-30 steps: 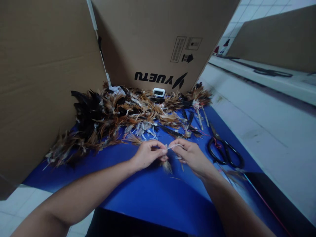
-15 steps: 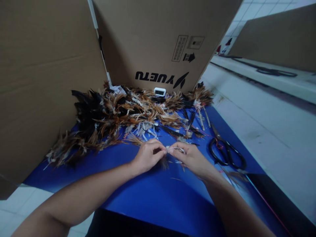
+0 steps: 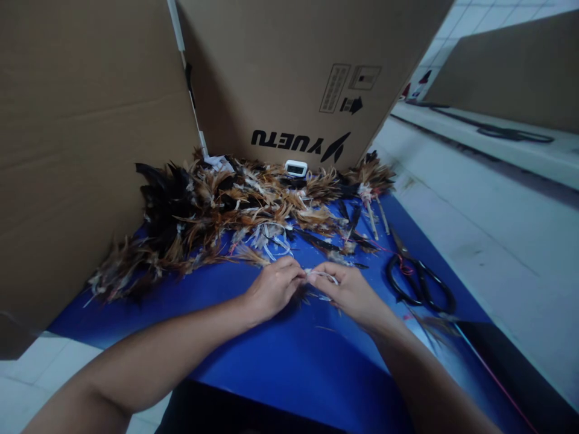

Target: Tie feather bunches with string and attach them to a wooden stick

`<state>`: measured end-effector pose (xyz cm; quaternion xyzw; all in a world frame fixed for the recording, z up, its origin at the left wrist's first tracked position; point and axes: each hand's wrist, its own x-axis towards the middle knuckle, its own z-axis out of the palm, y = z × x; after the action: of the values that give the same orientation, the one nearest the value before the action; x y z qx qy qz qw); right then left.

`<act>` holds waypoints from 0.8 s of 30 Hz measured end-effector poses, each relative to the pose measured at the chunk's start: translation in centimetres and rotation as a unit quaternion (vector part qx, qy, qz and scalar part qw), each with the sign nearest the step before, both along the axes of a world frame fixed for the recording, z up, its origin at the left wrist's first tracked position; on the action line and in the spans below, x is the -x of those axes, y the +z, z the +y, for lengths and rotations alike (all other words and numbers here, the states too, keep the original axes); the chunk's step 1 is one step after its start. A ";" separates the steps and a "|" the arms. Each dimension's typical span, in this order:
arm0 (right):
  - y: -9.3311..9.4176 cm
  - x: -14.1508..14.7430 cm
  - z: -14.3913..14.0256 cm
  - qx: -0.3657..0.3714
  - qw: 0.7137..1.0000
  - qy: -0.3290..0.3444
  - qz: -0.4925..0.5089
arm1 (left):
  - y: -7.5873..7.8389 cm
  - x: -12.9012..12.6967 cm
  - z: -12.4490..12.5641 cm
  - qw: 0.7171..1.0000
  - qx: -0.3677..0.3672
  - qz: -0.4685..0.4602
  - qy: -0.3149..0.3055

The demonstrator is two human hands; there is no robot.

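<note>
My left hand [image 3: 277,288] and my right hand [image 3: 346,289] meet over the blue tabletop, fingertips nearly touching. Pinched in the left fingers is a small feather bundle [image 3: 298,295], mostly hidden below the hand. A thin white string [image 3: 326,276] loops out from between my right thumb and fingers. Just beyond the hands lies a long heap of brown and black feathers [image 3: 226,211]. Some looped white string [image 3: 275,238] rests at its near edge.
Black-handled scissors [image 3: 418,283] lie to the right, with red thread across them. A small white digital display [image 3: 296,169] stands behind the feathers. Upright cardboard [image 3: 289,78] walls the back and left. Two thin sticks [image 3: 371,218] protrude from feathers at the right.
The left fingers have curled in closer around the bundle, so less of it shows. The right hand keeps its pinch on the string. The whole view has shifted slightly.
</note>
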<state>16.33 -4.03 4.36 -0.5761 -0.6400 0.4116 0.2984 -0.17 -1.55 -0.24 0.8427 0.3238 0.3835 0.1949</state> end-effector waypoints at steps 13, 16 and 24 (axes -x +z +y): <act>-0.9 0.2 0.2 0.008 0.999 -0.003 0.040 | -0.5 0.3 0.0 0.994 -0.053 0.096 0.008; -0.9 0.2 0.2 0.009 0.999 0.003 0.040 | -0.3 0.4 -0.1 0.991 -0.060 0.116 0.006; -0.7 0.0 0.1 0.024 0.998 0.012 0.056 | 0.2 0.2 -0.1 0.989 -0.087 0.118 0.012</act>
<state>16.35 -3.92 3.64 -0.5510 -0.6194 0.4622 0.3149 -0.35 -1.66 -0.08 0.8918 0.3200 0.3106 0.0764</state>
